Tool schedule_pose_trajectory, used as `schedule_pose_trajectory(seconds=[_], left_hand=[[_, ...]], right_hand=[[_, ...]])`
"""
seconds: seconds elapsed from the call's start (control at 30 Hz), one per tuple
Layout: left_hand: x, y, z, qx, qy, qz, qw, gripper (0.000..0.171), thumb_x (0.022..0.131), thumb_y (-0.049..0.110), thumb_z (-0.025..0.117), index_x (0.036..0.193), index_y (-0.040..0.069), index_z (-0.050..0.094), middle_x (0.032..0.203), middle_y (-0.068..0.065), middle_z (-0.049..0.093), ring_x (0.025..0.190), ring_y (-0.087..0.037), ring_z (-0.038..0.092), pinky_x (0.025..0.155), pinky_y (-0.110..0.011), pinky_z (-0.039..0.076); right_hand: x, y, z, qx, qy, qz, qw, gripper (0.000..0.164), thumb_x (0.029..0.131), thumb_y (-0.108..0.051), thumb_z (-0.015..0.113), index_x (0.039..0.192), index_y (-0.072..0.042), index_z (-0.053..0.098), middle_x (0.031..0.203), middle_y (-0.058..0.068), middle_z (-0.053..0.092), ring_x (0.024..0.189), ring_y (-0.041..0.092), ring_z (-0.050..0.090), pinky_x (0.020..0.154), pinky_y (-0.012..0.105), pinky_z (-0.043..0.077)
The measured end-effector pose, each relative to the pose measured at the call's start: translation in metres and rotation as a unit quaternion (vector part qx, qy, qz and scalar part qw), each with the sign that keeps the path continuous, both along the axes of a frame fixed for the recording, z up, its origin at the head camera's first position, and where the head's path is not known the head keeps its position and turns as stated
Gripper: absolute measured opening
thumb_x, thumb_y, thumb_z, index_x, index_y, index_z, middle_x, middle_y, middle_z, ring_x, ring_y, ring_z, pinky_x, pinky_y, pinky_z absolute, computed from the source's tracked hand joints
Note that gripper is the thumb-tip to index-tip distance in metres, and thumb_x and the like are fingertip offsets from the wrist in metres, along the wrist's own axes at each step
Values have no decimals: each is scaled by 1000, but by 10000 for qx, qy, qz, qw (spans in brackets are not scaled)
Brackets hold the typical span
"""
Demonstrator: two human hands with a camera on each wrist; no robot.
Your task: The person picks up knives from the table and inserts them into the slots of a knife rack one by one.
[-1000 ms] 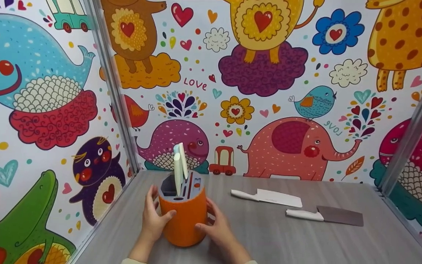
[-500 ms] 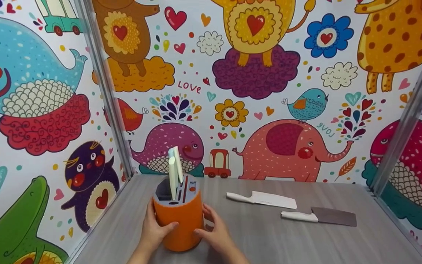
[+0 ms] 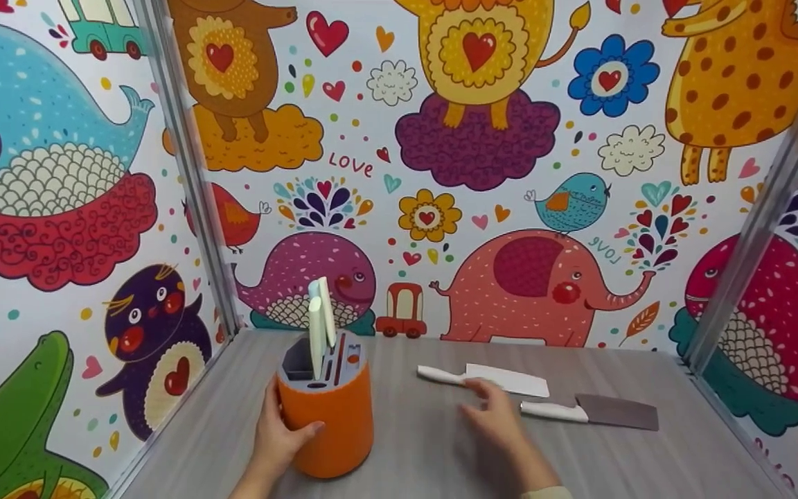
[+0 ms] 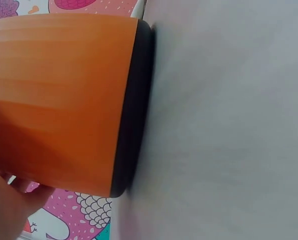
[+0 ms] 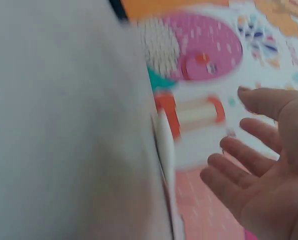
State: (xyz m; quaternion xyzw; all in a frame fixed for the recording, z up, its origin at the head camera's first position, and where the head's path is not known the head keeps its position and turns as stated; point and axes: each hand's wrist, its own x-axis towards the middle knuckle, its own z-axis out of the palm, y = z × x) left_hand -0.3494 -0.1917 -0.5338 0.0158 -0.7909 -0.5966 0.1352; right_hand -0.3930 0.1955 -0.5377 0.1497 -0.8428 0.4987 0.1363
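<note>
- Well, the left hand (image 3: 278,440) is wrapped round the side of the orange knife holder (image 3: 330,433), thumb across the front and fingers curved round the far side.
- That knife holder stands upright on the table (image 3: 413,443), just right of the left hand's palm; I'd guess a stiff shell, made heavier by the pale-handled knives (image 3: 316,333) standing in its top.
- Its orange wall looks smooth, so a one-sided grip could slide; thumb against fingers round the body seems steadiest, as the knives probably make it a little top-heavy.
- Over the table, the right hand (image 3: 499,423) has hold of nothing, its fingers separated and slightly bent, with a gap between thumb and forefinger.
- Just ahead of the right hand lies the white-bladed cleaver (image 3: 513,381), flat on the table, handle toward the left hand's side; the right wrist view shows space between it and the fingers.
- I'd expect it to be rigid and to pull down at the blade end, so the handle, close up to the blade, looks the best place to take it; the long edge farther from the hand is probably the sharp one.
- To the right of the right hand, handle end nearest, lies the dark-bladed cleaver (image 3: 621,412); likely just as stiff, its smooth handle perhaps slick to damp fingers.
</note>
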Motion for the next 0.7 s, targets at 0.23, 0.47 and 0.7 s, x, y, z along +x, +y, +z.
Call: schedule_pose_trajectory(seconds=[0.23, 0.47, 0.7], left_hand=[[3, -8, 4, -10, -85, 7, 10000, 115, 77, 41, 84, 158, 18, 5, 161, -13, 26, 141, -33, 36, 116, -57, 30], [1, -5, 4, -9, -66, 50, 10000, 116, 76, 43, 85, 158, 20, 7, 161, -12, 26, 141, -32, 36, 117, -56, 29], [0, 0, 2, 12, -162, 30, 9999, 118, 74, 46, 85, 158, 19, 7, 161, -12, 27, 141, -33, 37, 116, -56, 30]], right_hand=[[-6, 74, 6, 753, -896, -1228, 9855, 43, 87, -18, 74, 127, -11, 64, 133, 18, 62, 128, 38, 55, 104, 57, 44], [-4, 119, -20, 1559, -211, -1860, 9699, 37, 82, -5, 71, 119, -2, 67, 119, 23, 68, 115, 43, 61, 98, 58, 45], [-3, 139, -29, 2186, -89, -1881, 9575, 42, 73, 8, 67, 115, 2, 68, 114, 25, 67, 110, 46, 62, 96, 59, 47]])
